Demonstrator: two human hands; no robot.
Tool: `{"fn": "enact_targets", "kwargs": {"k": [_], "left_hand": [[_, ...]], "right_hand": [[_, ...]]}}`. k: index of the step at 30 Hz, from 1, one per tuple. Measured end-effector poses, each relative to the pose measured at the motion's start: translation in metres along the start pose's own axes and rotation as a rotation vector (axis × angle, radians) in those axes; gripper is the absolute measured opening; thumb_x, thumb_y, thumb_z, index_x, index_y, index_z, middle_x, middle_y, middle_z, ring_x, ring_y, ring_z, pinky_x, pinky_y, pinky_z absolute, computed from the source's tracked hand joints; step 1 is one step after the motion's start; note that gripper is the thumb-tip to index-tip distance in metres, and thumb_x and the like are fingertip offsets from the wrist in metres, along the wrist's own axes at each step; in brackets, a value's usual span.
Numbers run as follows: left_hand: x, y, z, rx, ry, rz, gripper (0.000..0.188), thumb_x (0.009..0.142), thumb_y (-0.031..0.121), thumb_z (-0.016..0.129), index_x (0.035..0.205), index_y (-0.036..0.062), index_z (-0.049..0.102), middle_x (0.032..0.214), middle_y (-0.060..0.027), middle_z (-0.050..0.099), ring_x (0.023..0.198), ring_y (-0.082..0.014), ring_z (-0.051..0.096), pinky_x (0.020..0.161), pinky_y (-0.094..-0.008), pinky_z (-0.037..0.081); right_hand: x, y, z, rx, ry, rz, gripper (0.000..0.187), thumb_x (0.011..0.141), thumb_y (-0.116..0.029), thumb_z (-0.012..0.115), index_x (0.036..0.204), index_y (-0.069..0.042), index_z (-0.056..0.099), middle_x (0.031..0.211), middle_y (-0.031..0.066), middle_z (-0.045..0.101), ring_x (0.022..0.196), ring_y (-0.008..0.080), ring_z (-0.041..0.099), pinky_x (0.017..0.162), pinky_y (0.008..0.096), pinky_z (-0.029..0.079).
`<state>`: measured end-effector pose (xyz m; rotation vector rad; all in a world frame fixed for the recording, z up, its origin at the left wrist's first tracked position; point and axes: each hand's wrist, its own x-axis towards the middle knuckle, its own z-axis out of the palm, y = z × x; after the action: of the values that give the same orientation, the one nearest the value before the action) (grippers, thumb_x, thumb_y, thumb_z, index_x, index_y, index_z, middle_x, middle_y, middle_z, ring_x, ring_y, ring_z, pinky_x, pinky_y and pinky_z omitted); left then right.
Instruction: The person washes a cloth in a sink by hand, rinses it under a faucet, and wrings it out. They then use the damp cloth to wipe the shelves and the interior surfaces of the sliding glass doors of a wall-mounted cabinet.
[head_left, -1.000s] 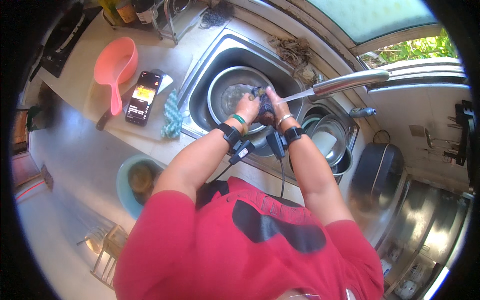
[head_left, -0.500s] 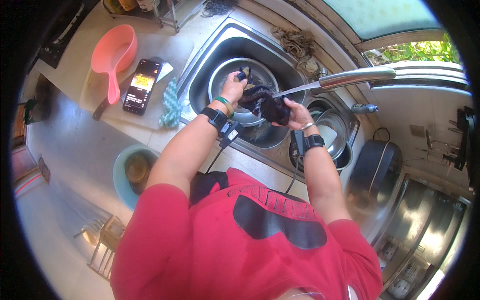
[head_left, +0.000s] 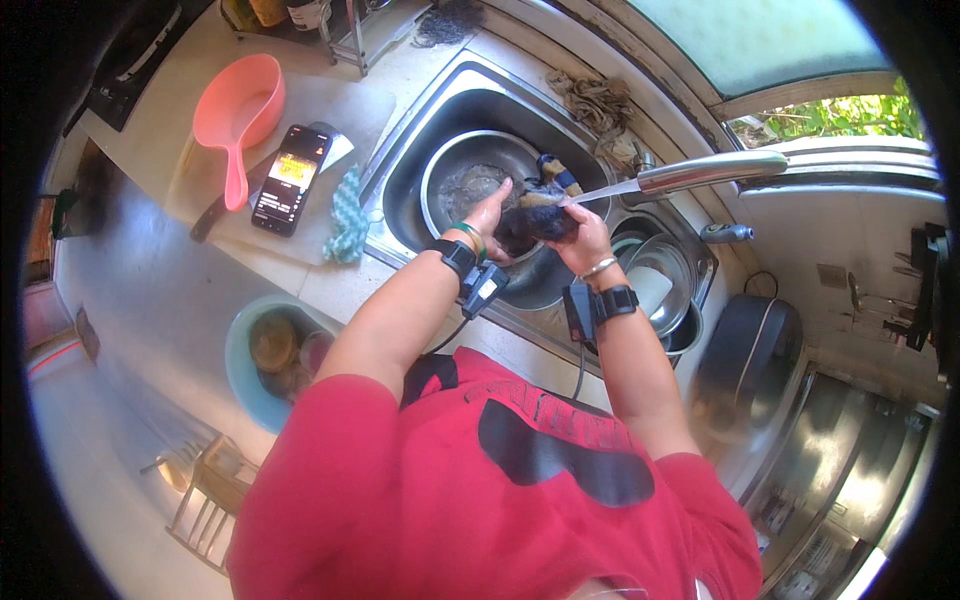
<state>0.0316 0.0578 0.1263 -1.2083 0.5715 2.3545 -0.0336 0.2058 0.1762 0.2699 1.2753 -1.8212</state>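
Note:
My right hand [head_left: 585, 240] grips a dark, wet, limp thing with tan bands [head_left: 545, 218] under the faucet's stream; its exact kind I cannot make out. My left hand [head_left: 484, 220] is beside it, thumb raised and fingers spread, partly hidden low at the bowl's near rim. Below both hands a round metal bowl [head_left: 432, 190] with water in it sits in the steel sink [head_left: 400, 195]. The metal faucet [head_left: 710, 172] reaches in from the right, and its water strikes the dark thing.
Pots and clear bowls [head_left: 672, 265] fill the smaller basin at right. On the left counter are a pink dipper [head_left: 238, 105], a phone [head_left: 290, 180], a knife [head_left: 208, 216] and a green-white cloth [head_left: 346, 215]. A blue basin [head_left: 243, 345] holds round items. A crumpled rag [head_left: 590, 98] lies behind the sink.
My left hand has let go of the tan-banded end and moved down toward the bowl's near side. The dark thing is now bunched in my right hand, nearer the faucet.

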Motion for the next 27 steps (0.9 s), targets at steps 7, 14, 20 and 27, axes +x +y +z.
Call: {"fn": "enact_targets", "kwargs": {"k": [7,14,20,27], "left_hand": [[0.054,-0.017,-0.011,-0.157,-0.143,0.05,0.026,0.075,0.026,0.049,0.088,0.0038,0.055,0.087,-0.0144,0.06,0.078,-0.0292,0.059,0.078,-0.0435,0.048],[-0.005,-0.006,0.036,0.042,-0.086,0.281,0.044,0.085,0.046,0.045,0.094,0.0047,0.058,0.09,-0.0146,0.057,0.086,-0.0249,0.054,0.08,-0.0399,0.043],[0.041,-0.016,0.02,0.08,-0.144,0.436,0.037,0.091,0.036,0.042,0.091,0.0036,0.06,0.087,-0.0087,0.061,0.08,-0.0199,0.056,0.077,-0.0358,0.044],[0.039,-0.022,0.021,0.107,0.025,0.506,0.032,0.09,0.027,0.044,0.099,-0.0016,0.055,0.088,-0.0142,0.059,0.077,-0.0229,0.058,0.067,-0.0381,0.047]], "right_hand": [[-0.017,-0.016,0.0,-0.683,0.156,0.05,0.059,0.07,0.0,0.049,0.128,-0.002,0.036,0.104,0.0106,0.054,0.093,0.0231,0.055,0.084,0.0343,0.044],[-0.01,0.032,0.009,-1.244,0.026,-0.681,0.056,0.082,-0.035,0.059,0.13,-0.016,0.039,0.131,0.0253,0.033,0.124,0.0412,0.027,0.104,0.0424,0.022],[0.011,0.04,0.006,-1.419,0.198,-1.054,0.026,0.082,-0.022,0.057,0.102,-0.007,0.054,0.102,0.0159,0.051,0.097,0.0369,0.044,0.085,0.0438,0.038],[0.04,0.017,-0.004,-1.151,0.105,-0.402,0.039,0.086,-0.038,0.048,0.088,-0.002,0.062,0.086,0.0242,0.059,0.084,0.0395,0.055,0.072,0.0392,0.043]]}}
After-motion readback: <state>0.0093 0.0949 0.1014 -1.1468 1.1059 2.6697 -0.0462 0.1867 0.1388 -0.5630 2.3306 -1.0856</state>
